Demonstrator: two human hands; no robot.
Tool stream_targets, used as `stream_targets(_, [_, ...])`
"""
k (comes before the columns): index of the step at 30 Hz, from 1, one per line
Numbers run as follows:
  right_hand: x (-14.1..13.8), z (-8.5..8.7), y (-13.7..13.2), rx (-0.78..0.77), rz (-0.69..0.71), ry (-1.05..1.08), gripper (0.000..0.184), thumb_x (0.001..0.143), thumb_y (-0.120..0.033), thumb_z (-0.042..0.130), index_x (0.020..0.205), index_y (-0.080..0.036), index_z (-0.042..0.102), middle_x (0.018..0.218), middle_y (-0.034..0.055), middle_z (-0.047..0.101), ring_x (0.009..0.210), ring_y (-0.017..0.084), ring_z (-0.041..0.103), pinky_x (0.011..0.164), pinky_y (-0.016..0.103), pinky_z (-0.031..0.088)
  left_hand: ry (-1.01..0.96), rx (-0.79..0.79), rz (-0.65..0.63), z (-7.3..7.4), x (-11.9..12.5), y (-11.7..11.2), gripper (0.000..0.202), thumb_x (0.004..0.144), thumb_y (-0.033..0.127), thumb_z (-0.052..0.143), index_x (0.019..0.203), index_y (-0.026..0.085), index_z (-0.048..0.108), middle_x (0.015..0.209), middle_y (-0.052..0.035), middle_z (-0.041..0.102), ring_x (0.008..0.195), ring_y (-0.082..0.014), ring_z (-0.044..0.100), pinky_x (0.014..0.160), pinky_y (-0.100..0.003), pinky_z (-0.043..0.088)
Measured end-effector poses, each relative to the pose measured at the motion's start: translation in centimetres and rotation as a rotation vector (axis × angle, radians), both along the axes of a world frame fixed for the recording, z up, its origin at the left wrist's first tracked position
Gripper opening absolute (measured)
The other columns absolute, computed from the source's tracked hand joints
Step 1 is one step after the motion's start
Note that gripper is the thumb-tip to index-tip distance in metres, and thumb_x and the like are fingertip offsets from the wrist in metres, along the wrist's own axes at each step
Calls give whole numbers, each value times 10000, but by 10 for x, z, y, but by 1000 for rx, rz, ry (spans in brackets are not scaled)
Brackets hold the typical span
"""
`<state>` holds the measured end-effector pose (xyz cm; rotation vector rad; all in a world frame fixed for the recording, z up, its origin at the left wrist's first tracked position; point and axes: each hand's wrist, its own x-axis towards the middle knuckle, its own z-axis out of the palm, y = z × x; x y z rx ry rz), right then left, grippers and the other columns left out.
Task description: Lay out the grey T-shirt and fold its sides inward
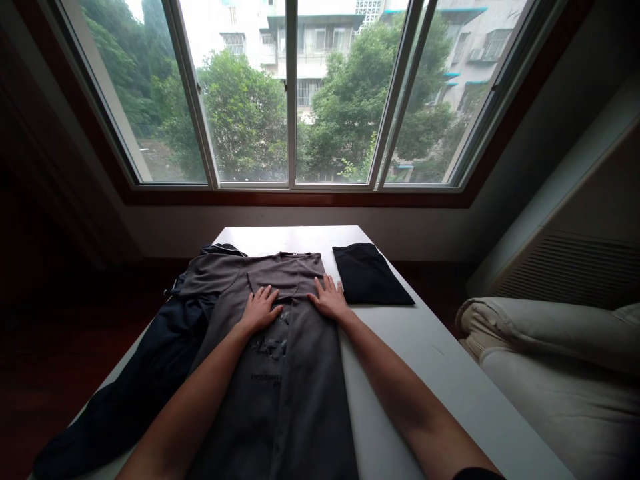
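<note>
On the white rectangular table (430, 340), the dark grey printed fabric shirt (315, 400) stretches from six towards twelve o'clock. The left hand (257, 311) at eleven and right hand (329, 300) at twelve lie open on it; light, even palm pressure likely prevents creases.

bare left hand (259, 311), bare right hand (329, 299), bare forearms (405, 390), black sleeve (477, 474)

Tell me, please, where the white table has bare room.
White table: bare right of the right forearm, nearer than the folded black cloth; also the far strip beyond the grey printed shirt. Crowded: its left, under shirt and navy garment.
</note>
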<state>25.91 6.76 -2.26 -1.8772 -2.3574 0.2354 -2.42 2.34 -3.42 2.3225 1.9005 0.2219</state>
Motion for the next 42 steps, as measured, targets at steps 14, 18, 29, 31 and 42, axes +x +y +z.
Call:
stream_targets(14, [-47,-1,-25,-70,299,47,863,1063,-759,238,1742,-227,199,1808,107,75,1686,284,47,1341,512,18,14,8,-3,2,1,-2,668,1054,592,470,1657,308,415,1787,-88,275,1654,-351,207,1309,-606,204])
stream_targets(18, [-44,2,-25,87,241,51,843,1078,-725,268,1740,-208,212,1808,120,51,1687,287,27,1342,516,18,23,-3,-4,1,0,-1,673,1058,597,456,1662,303,408,1789,-85,268,1656,-349,202,1312,-612,198])
stream_targets(29, [-33,2,-18,185,203,76,783,1094,-632,371,1712,-155,312,1787,146,200,1676,295,129,1343,493,100,20,-9,-3,0,0,0,676,1057,604,455,1665,314,401,1793,-77,259,1658,-347,197,1317,-613,183])
stream_targets(31, [-32,0,-17,106,207,69,779,1094,-640,368,1700,-152,342,1776,155,244,1668,295,170,1338,490,127,18,-5,-5,0,-1,0,676,1057,604,456,1664,309,405,1793,-80,258,1657,-346,200,1318,-614,180])
stream_targets(42, [-30,-4,-14,188,160,97,718,1090,-577,449,1694,-197,368,1791,141,204,1672,297,147,1337,504,118,18,-17,4,2,0,0,680,1059,607,454,1670,315,391,1795,-78,251,1662,-341,186,1321,-613,172])
